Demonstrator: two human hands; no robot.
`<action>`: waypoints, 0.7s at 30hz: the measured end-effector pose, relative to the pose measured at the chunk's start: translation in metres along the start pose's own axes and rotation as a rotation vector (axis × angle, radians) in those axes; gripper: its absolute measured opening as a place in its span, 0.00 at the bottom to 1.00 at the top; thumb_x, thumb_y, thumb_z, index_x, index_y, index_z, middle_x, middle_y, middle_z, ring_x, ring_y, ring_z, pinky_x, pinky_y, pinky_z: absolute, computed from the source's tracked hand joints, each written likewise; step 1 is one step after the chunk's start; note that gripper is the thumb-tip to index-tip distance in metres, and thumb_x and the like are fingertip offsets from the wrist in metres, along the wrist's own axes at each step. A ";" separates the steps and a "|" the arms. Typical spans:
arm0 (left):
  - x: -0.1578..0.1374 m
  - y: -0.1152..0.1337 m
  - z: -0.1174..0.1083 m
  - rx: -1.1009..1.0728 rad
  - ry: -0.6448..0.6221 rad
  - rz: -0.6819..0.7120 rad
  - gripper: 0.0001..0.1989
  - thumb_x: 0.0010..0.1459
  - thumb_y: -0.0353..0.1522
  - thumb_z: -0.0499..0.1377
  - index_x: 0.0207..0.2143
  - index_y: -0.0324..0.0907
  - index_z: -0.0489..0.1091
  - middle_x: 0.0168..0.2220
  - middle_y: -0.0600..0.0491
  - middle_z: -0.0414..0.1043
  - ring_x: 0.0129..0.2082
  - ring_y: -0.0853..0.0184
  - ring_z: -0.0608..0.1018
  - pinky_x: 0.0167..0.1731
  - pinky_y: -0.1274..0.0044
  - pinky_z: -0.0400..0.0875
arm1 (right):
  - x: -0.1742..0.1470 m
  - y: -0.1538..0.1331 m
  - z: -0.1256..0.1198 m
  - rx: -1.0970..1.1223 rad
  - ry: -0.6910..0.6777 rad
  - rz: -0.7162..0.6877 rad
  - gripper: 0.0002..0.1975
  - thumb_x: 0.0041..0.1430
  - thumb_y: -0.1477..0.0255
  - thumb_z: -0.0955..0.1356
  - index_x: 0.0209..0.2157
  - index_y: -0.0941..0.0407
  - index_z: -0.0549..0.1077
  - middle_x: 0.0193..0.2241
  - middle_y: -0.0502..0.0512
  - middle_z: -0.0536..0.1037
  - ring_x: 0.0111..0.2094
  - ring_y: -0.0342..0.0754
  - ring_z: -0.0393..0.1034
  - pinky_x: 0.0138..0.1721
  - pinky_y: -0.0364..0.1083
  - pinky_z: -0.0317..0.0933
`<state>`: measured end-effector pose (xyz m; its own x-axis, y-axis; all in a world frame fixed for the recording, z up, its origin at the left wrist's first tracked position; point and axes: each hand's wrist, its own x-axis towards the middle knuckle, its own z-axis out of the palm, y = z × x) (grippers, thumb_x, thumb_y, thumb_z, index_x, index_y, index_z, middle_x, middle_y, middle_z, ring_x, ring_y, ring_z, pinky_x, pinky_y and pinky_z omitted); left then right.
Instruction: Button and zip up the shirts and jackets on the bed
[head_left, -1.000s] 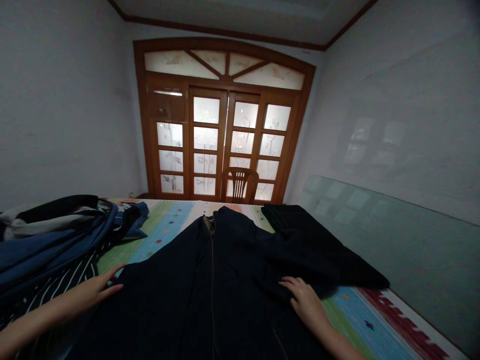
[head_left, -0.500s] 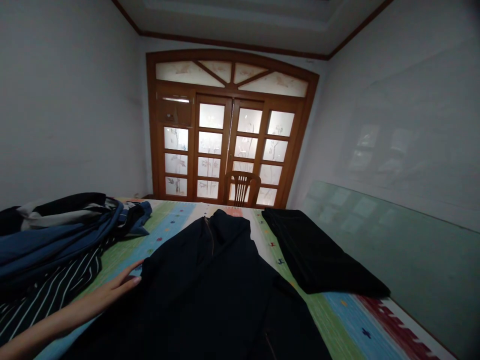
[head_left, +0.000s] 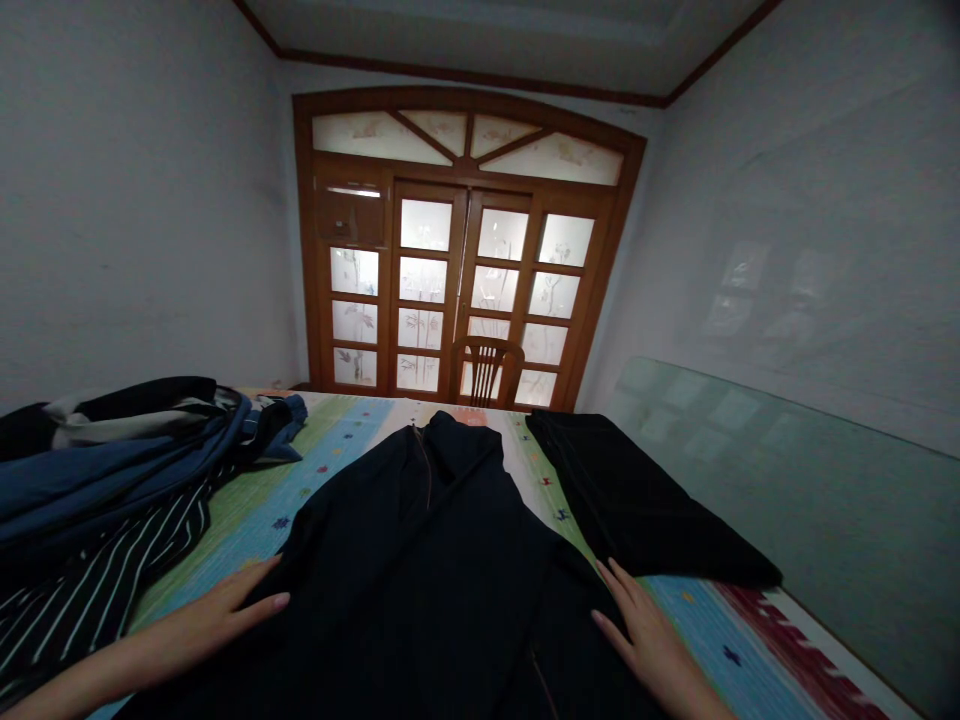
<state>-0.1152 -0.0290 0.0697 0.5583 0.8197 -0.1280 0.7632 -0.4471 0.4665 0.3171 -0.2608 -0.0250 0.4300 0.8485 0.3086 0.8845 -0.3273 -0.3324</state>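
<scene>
A dark navy jacket [head_left: 420, 560] with a zipper at its collar lies spread out, its collar pointing away from me. My left hand [head_left: 229, 608] rests at the jacket's left edge, thumb apart from the stretched fingers; some fingertips are hidden. On the opposite side, my right hand [head_left: 639, 622] touches the right sleeve with fingers extended and thumb spread. Neither hand visibly grips the cloth. Folded black trousers, or a similar black garment [head_left: 645, 500], lie just beyond my right hand.
At the left is a heap of blue, black and striped clothes [head_left: 150, 460]. Everything lies on a colourful striped cloth [head_left: 352, 430]. A pale green panel [head_left: 787, 460] leans along the right wall. A wooden chair [head_left: 487, 360] stands behind the far edge, before glazed wooden doors [head_left: 424, 270].
My right hand has come into view at the jacket's right sleeve. My left hand has slid toward me along the left edge. The jacket looks nearly unchanged.
</scene>
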 end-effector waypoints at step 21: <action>0.046 0.079 0.040 -0.069 -0.194 0.130 0.43 0.49 0.50 0.44 0.57 0.29 0.31 0.56 0.40 0.45 0.54 0.63 0.57 0.52 0.73 0.49 | 0.006 -0.220 0.038 0.517 -0.423 -0.460 0.35 0.46 0.67 0.65 0.55 0.59 0.50 0.57 0.63 0.46 0.57 0.53 0.40 0.53 0.54 0.42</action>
<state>-0.0159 -0.0413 0.0657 0.7077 0.6696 -0.2255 0.6604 -0.5133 0.5481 0.1184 -0.1677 0.0164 -0.1522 0.9707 0.1861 0.7163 0.2381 -0.6559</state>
